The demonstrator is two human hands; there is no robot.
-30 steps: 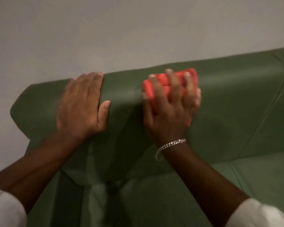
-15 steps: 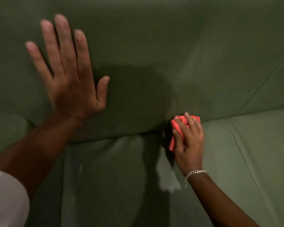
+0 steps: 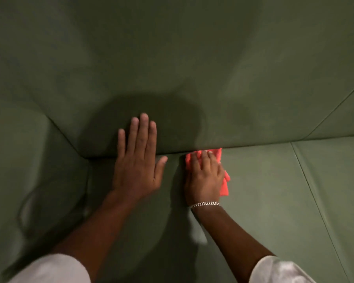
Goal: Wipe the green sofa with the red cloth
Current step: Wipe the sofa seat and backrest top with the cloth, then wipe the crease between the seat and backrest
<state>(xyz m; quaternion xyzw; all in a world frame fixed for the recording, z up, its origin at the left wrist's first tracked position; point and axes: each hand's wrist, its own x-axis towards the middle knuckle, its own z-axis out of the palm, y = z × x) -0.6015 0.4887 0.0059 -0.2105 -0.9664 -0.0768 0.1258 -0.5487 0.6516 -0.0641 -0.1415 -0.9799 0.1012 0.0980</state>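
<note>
The fingers of the right hand lie close together, pressed flat on top of the red cloth, pinning it to the seat cushion right at the crease where seat meets backrest. The cloth shows beyond the fingertips and along the hand's outer edge; whether the thumb grips it underneath cannot be told. A silver chain bracelet circles that wrist.

The left hand rests open, fingers straight and slightly spread, tips on the lower backrest and palm over the crease.

Half a second ago the left hand was high on the backrest with fingers fanned wide; it has since come down to the crease, just beside the right hand. The cloth has stayed at the crease of the green sofa, now more flattened under the palm. White sleeves show at the bottom edge.
</note>
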